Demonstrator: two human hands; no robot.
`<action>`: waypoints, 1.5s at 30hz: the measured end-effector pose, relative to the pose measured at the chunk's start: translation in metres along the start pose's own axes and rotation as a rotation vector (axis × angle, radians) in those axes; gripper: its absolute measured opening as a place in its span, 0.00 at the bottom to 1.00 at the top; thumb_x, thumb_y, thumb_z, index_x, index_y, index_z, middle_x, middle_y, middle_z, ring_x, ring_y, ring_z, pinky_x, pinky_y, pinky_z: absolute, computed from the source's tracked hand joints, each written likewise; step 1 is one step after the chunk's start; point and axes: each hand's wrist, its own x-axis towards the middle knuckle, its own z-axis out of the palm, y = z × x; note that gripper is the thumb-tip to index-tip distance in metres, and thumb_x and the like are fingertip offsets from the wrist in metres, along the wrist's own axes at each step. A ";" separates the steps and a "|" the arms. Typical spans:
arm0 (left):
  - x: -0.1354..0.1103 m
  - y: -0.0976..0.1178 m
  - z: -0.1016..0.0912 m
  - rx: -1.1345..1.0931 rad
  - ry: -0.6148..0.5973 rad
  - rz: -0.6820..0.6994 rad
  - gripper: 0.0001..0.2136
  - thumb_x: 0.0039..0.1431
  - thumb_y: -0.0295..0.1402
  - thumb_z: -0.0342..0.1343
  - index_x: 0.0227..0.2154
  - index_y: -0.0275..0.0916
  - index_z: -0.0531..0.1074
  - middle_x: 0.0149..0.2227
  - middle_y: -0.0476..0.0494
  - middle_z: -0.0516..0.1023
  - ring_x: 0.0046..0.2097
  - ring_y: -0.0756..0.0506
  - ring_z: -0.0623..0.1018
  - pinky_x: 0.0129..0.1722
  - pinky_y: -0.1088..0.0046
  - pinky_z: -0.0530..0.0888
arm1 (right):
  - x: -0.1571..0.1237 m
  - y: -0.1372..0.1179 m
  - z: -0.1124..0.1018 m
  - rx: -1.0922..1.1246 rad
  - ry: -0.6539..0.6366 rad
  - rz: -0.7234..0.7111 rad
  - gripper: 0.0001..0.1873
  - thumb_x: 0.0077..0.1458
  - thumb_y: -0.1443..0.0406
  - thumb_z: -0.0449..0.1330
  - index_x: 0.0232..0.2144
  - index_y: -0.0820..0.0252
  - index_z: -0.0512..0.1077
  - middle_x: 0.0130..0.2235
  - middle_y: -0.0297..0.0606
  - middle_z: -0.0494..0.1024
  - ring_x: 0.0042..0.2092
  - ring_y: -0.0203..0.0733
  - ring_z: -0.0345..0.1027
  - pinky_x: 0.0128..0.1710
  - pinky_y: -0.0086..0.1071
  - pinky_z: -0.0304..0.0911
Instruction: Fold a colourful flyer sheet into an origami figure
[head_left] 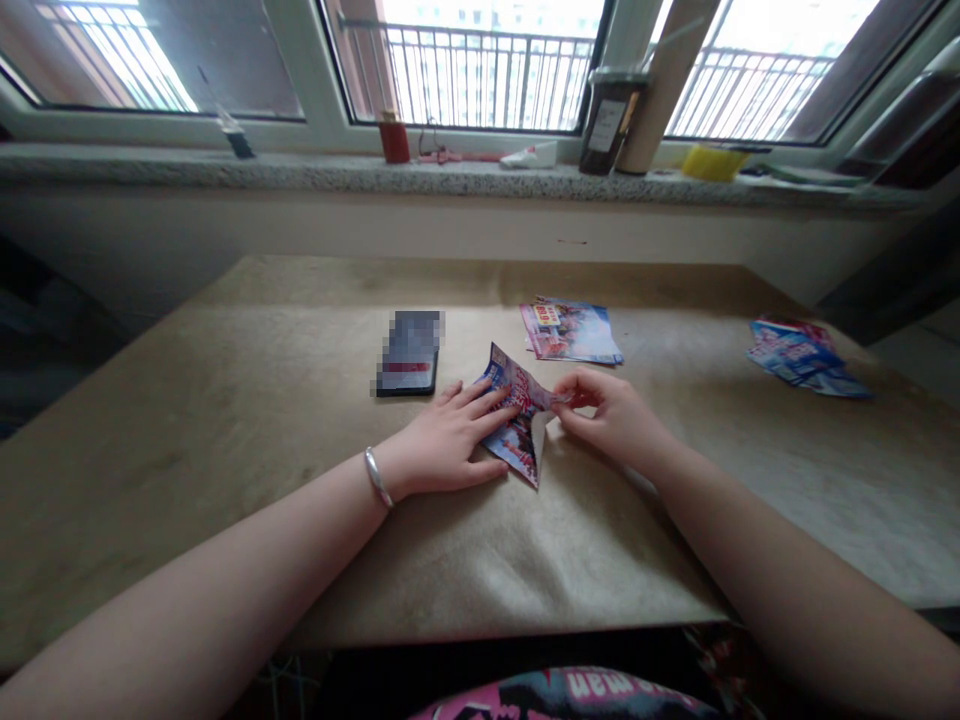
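A folded piece of colourful printed paper point(519, 420) lies on the brown table point(225, 420) in front of me. My left hand point(450, 440) rests flat on its left part, fingers stretched out and pressing it down; a silver bracelet is on that wrist. My right hand point(609, 415) pinches the paper's right corner between thumb and fingers, lifting that edge slightly.
A dark phone point(409, 352) lies just left of the paper. A stack of printed sheets point(570, 330) sits behind it, and another pile point(802, 358) lies at the far right. The window sill point(300, 172) holds a red cup, a jar and small items.
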 end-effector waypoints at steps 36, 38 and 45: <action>0.003 -0.004 0.012 -0.105 0.402 0.002 0.41 0.56 0.47 0.57 0.65 0.39 0.40 0.63 0.28 0.51 0.63 0.33 0.59 0.59 0.53 0.63 | -0.001 0.001 0.005 0.030 -0.091 0.077 0.04 0.47 0.67 0.58 0.29 0.59 0.67 0.29 0.35 0.74 0.30 0.37 0.70 0.32 0.31 0.68; 0.003 -0.004 0.011 -0.088 0.431 0.023 0.42 0.56 0.47 0.58 0.65 0.40 0.38 0.63 0.28 0.51 0.63 0.33 0.59 0.59 0.52 0.64 | -0.001 0.002 0.005 0.024 -0.096 0.060 0.04 0.47 0.66 0.58 0.29 0.59 0.68 0.29 0.35 0.74 0.30 0.37 0.71 0.33 0.32 0.68; 0.003 -0.001 0.007 0.012 0.430 0.018 0.41 0.57 0.40 0.58 0.65 0.40 0.37 0.63 0.29 0.52 0.64 0.34 0.56 0.61 0.48 0.58 | -0.002 0.002 0.004 -0.016 -0.108 0.029 0.05 0.47 0.68 0.58 0.31 0.60 0.69 0.30 0.35 0.76 0.32 0.37 0.72 0.36 0.32 0.69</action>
